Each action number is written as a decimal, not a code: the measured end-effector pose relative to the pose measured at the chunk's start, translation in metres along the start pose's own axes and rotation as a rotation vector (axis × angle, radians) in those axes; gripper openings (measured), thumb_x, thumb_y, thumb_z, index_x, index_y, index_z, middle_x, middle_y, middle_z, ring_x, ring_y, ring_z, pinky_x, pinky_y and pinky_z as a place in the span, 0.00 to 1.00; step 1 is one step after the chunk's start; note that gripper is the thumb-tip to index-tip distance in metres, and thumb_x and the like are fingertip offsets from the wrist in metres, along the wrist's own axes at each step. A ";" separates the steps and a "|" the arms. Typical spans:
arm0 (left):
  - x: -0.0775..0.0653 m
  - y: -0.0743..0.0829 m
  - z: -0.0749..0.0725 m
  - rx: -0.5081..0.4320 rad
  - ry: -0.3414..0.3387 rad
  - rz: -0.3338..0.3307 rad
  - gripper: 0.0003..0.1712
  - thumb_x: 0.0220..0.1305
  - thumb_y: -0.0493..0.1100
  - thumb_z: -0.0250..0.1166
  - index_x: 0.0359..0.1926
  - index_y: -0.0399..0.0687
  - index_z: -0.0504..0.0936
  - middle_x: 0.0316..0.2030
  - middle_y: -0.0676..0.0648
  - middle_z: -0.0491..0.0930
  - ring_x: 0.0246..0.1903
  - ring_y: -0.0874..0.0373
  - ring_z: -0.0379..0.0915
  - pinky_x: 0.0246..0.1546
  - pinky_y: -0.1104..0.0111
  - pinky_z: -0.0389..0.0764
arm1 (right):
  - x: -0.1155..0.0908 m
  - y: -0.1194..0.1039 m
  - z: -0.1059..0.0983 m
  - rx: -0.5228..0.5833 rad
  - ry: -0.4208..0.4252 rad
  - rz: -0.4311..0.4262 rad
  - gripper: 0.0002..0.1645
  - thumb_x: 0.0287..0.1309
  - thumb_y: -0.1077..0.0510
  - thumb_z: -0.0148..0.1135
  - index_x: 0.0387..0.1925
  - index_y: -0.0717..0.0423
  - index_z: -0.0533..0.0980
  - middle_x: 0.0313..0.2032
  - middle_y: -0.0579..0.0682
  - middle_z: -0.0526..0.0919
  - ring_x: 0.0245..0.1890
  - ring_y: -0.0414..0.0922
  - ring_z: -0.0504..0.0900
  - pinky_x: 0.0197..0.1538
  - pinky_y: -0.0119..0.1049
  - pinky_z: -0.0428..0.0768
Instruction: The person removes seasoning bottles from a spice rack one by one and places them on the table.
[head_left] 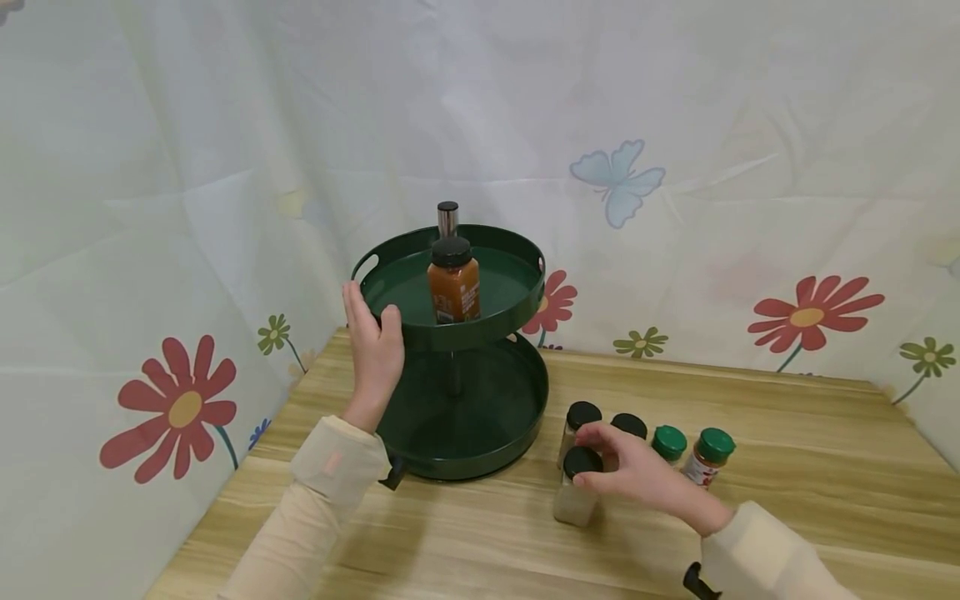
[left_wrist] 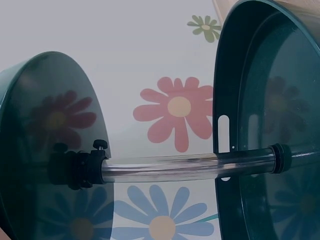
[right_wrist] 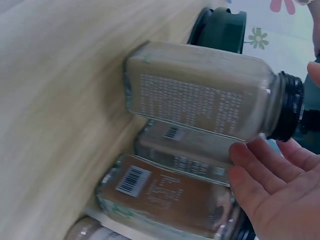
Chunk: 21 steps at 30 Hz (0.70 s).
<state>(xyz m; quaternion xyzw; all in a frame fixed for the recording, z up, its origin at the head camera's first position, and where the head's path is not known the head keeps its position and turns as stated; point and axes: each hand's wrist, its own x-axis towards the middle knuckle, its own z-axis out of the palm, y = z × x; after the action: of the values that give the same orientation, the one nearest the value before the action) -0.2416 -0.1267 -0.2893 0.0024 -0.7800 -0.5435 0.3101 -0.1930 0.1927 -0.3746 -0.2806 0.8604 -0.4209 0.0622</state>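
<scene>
My left hand (head_left: 376, 350) rests at the left rim of a dark green two-tier tray stand (head_left: 442, 337), its fingers straight along the outside of the upper tray and its thumb at the front rim. An orange-brown spice jar (head_left: 454, 283) with a black lid stands on that upper tray. My right hand (head_left: 637, 472) reaches round the black lid of a spice jar (right_wrist: 197, 90) filled with pale powder, thumb and fingers spread on either side. This jar stands upright on the table. In the right wrist view, a gap shows between thumb and lid.
Behind the right hand stand more black-lidded jars (right_wrist: 170, 187) and two green-capped spice bottles (head_left: 703, 471). The stand's lower tray (head_left: 465, 425) sits left of them on the wooden table (head_left: 465, 542). A flower-printed cloth (head_left: 750, 208) hangs behind the table.
</scene>
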 end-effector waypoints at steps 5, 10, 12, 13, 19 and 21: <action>-0.001 0.000 0.000 -0.006 -0.001 0.006 0.38 0.63 0.47 0.42 0.69 0.42 0.37 0.70 0.42 0.32 0.67 0.53 0.28 0.66 0.53 0.40 | 0.002 -0.009 -0.007 0.011 -0.003 0.014 0.30 0.51 0.51 0.62 0.51 0.64 0.67 0.48 0.59 0.75 0.49 0.55 0.73 0.50 0.57 0.70; -0.001 0.000 0.000 -0.008 -0.003 0.013 0.38 0.63 0.47 0.41 0.69 0.40 0.37 0.70 0.42 0.33 0.67 0.54 0.28 0.66 0.53 0.41 | 0.003 -0.018 -0.012 0.022 0.002 0.037 0.29 0.52 0.52 0.61 0.52 0.64 0.66 0.49 0.60 0.75 0.50 0.55 0.72 0.51 0.56 0.70; -0.001 0.000 0.000 -0.009 -0.005 0.014 0.38 0.63 0.48 0.41 0.69 0.40 0.37 0.70 0.42 0.32 0.67 0.53 0.28 0.66 0.53 0.41 | 0.003 -0.021 -0.014 0.019 0.008 0.043 0.29 0.53 0.52 0.61 0.52 0.64 0.66 0.49 0.60 0.74 0.50 0.55 0.72 0.52 0.57 0.70; -0.001 -0.001 0.000 -0.008 -0.007 0.013 0.38 0.63 0.48 0.41 0.69 0.40 0.37 0.70 0.42 0.32 0.67 0.53 0.28 0.66 0.53 0.41 | 0.004 -0.022 -0.015 0.017 0.013 0.043 0.29 0.53 0.52 0.60 0.53 0.64 0.66 0.50 0.60 0.74 0.51 0.55 0.72 0.52 0.57 0.69; 0.000 -0.002 0.000 -0.010 -0.012 0.014 0.38 0.63 0.49 0.40 0.69 0.42 0.36 0.70 0.43 0.32 0.67 0.54 0.28 0.66 0.52 0.41 | 0.006 -0.027 -0.019 0.041 0.020 0.046 0.31 0.54 0.52 0.60 0.55 0.63 0.65 0.52 0.60 0.73 0.53 0.55 0.70 0.56 0.58 0.65; -0.001 -0.002 -0.001 -0.012 -0.014 0.014 0.38 0.63 0.49 0.40 0.69 0.42 0.36 0.70 0.43 0.32 0.67 0.54 0.27 0.66 0.52 0.41 | 0.007 -0.029 -0.020 0.058 0.017 0.055 0.32 0.54 0.51 0.60 0.56 0.62 0.64 0.53 0.60 0.72 0.54 0.55 0.69 0.57 0.58 0.64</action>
<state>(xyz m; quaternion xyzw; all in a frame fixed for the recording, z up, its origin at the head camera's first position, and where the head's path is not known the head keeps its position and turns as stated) -0.2417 -0.1279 -0.2913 -0.0087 -0.7789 -0.5458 0.3087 -0.1934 0.1884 -0.3386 -0.2514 0.8558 -0.4460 0.0745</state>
